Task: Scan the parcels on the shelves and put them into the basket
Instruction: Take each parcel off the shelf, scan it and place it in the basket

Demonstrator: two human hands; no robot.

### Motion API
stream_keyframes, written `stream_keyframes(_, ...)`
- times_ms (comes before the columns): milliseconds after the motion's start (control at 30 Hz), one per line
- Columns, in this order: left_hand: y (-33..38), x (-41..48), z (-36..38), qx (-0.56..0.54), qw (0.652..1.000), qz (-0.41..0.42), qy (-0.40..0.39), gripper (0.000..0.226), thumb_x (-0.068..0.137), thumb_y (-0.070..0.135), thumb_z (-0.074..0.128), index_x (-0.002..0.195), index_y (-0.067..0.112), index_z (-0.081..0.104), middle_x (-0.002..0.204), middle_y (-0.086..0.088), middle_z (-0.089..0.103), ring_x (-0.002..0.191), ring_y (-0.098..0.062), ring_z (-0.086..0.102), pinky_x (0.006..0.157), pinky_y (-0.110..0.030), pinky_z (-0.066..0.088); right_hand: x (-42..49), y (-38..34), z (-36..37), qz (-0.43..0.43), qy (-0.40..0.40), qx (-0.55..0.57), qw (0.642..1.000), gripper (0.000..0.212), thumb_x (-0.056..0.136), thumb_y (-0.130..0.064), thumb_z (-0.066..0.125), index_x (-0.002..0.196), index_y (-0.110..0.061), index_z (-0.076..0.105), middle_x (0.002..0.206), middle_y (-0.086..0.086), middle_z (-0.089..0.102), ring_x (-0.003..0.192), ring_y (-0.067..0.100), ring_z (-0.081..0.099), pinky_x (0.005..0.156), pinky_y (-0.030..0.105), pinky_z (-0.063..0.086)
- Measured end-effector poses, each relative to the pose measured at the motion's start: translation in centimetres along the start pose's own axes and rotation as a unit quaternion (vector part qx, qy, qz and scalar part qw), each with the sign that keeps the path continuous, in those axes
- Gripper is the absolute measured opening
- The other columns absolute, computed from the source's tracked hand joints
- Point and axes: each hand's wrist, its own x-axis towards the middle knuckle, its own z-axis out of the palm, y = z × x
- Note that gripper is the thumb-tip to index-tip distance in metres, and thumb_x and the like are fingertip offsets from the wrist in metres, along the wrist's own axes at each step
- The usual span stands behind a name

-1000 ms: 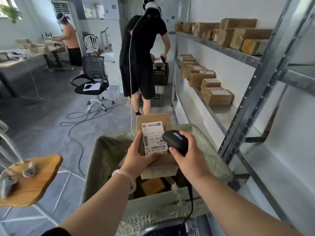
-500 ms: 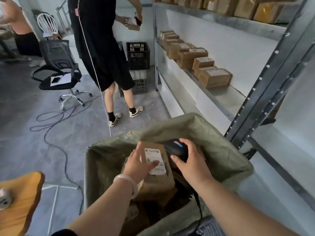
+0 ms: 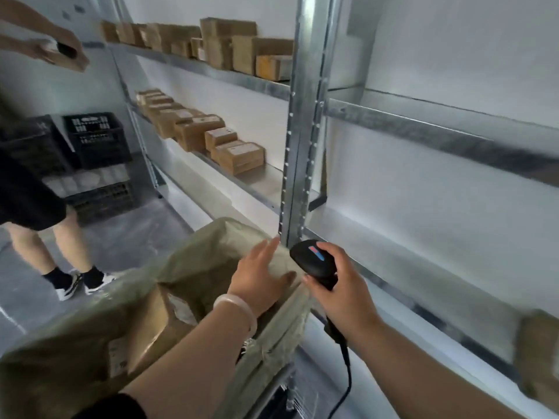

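My left hand (image 3: 260, 276) is spread flat with straight fingers and holds nothing, over the far right corner of the bag-lined basket (image 3: 208, 237) at my six o'clock. A parcel (image 3: 157, 322) lies tilted inside the basket, at eight o'clock from that hand. My right hand (image 3: 341, 297) curls round the handle of the black scanner (image 3: 314, 261), just at three o'clock of the left. More parcels (image 3: 239, 157) line the middle shelf (image 3: 269, 179) at twelve o'clock. Another person (image 3: 24, 192) stands at nine o'clock.
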Motion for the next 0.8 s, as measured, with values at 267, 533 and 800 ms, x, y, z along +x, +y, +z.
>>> stream_keyframes(267, 15.8, -3.6, 10.1, 0.008, 0.989, 0.127, -0.075, 0.084, 0.089, 0.051, 0.065, 0.156, 0.043, 0.015, 0.164, 0.005, 0.019, 0.148, -0.021, 0.027, 0.12, -0.043, 0.027, -8.6, 4.9, -16.0, 0.039, 0.15, -0.02, 0.988, 0.057, 0.082, -0.027, 0.075, 0.122, -0.051, 0.042, 0.111, -0.029, 0.059, 0.101, -0.01, 0.057, 0.082, 0.005, 0.044)
stream_keyframes(533, 32.4, -13.9, 22.0, 0.001, 0.958, 0.248, -0.147, 0.083, 0.091, 0.053, 0.061, 0.156, 0.043, 0.011, 0.165, 0.005, 0.016, 0.152, -0.02, 0.015, 0.123, -0.042, 0.021, -22.6, 9.5, -33.5, 0.102, 0.264, -0.043, 0.958, 0.056, 0.084, -0.028, 0.071, 0.12, -0.057, 0.039, 0.109, -0.025, 0.058, 0.094, -0.009, 0.058, 0.067, 0.003, 0.045)
stream_keyframes(800, 44.2, -24.0, 30.4, -0.005, 0.921, 0.338, -0.191, 0.079, 0.091, 0.054, 0.06, 0.156, 0.035, 0.02, 0.163, 0.002, 0.024, 0.149, -0.023, 0.024, 0.12, -0.041, 0.025, -34.8, 10.8, -45.1, 0.151, 0.352, -0.087, 0.92, 0.059, 0.085, -0.031, 0.072, 0.115, -0.064, 0.034, 0.101, -0.038, 0.055, 0.095, -0.021, 0.051, 0.064, -0.001, 0.041)
